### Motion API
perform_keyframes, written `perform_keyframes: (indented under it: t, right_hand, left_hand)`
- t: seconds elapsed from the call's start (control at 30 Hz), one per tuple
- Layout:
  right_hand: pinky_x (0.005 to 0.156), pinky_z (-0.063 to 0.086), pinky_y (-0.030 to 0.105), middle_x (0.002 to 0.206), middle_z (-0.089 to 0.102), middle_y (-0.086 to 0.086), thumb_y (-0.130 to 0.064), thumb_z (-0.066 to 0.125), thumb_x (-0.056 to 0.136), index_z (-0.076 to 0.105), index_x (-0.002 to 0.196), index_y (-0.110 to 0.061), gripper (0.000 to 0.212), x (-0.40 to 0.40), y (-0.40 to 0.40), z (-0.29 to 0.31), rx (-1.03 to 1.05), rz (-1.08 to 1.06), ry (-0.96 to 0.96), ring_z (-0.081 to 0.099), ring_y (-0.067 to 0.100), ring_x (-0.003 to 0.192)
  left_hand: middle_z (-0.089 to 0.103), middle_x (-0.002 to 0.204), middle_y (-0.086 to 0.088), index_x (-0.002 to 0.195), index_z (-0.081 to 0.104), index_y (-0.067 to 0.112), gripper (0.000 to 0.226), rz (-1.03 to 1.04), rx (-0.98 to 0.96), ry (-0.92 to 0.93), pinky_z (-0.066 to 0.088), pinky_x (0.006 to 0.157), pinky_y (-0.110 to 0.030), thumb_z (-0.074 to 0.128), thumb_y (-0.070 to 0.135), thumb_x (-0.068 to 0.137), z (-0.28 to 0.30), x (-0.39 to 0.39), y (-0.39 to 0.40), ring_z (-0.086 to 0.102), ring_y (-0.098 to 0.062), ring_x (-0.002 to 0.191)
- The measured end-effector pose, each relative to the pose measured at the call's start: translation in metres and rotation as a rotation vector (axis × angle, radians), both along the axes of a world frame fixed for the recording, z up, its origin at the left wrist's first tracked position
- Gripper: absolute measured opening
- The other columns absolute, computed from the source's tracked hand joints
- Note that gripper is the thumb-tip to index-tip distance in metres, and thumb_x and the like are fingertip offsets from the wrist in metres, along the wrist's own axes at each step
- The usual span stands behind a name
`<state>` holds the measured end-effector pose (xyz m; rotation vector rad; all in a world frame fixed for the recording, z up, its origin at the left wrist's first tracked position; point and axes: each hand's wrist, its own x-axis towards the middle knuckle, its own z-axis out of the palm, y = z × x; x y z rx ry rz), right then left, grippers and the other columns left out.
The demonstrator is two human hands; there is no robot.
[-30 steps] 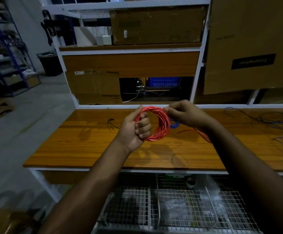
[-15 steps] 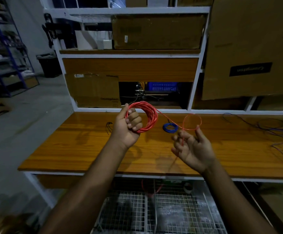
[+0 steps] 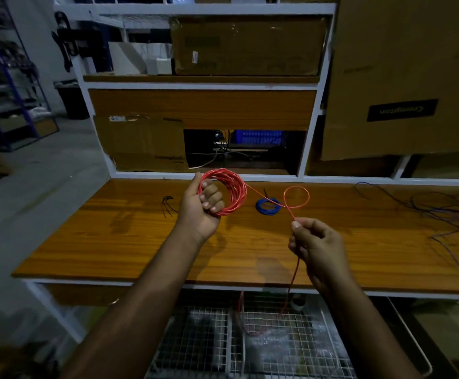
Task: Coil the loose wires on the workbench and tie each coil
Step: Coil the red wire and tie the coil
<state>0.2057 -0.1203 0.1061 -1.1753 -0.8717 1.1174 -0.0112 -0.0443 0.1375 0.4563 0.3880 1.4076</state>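
Left hand [image 3: 202,206] grips red coil [image 3: 229,194] above the bench [image 3: 113,242] — right hand [image 3: 314,246] pinches its loose red strand [image 3: 296,199].

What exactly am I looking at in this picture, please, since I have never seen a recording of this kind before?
There is no machine here. A person wears a camera on the head, so you look forward and down along both arms at a wooden workbench. The left hand grips a red wire coil. From it one red strand runs out, makes a loop in the air and passes through the right hand, whose fingers pinch it; the rest hangs below the bench edge. On the bench lie a small blue coil, some short black ties and, far right, loose dark wires. Cardboard boxes sit on the shelves behind.
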Motion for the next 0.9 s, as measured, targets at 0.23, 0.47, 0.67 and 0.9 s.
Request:
perform_keyframes:
  t: [0.23,0.47,0.67,0.9]
  right_hand:
    - [0.068,0.059,0.033,0.078,0.069,-0.003,-0.02,0.06,0.097,0.067,0.094,-0.025,0.009,0.03,0.016,0.017,0.23,-0.333,-0.532,0.07,0.014,0.072]
    - [0.063,0.051,0.032,0.079,0.065,0.003,-0.019,0.045,0.104,0.062,0.082,-0.018,0.027,0.068,0.041,0.019,-0.015,-0.095,-0.812,0.062,0.018,0.072]
    - [0.071,0.041,0.028,0.092,0.069,-0.004,-0.018,0.046,0.101,0.067,0.087,-0.027,0.027,0.07,0.037,0.026,-0.125,0.667,-1.423,0.057,0.004,0.069]
    - [0.056,0.043,0.032,0.072,0.062,-0.011,-0.031,0.046,0.104,0.07,0.102,-0.027,0.024,0.067,0.004,0.081,0.304,1.045,-1.12,0.052,0.008,0.06]
  left_hand:
    - [0.03,0.043,0.009,0.07,0.042,0.019,0.04,0.014,-0.017,0.115,0.019,0.036,-0.018,0.038,0.039,0.105,0.001,0.028,0.002,0.027,-0.003,0.033]
    - [0.029,0.044,0.009,0.069,0.042,0.02,0.041,0.002,0.006,0.088,0.018,0.037,-0.017,0.038,0.04,0.104,0.005,0.048,0.011,0.027,-0.003,0.034]
    - [0.03,0.044,0.009,0.068,0.045,0.02,0.042,-0.004,0.014,0.079,0.02,0.036,-0.017,0.04,0.04,0.104,0.008,0.07,0.018,0.028,-0.003,0.034]
    - [0.03,0.045,0.008,0.07,0.046,0.019,0.041,0.006,0.0,0.13,0.022,0.036,-0.018,0.039,0.042,0.104,0.006,0.081,0.024,0.028,-0.004,0.035]
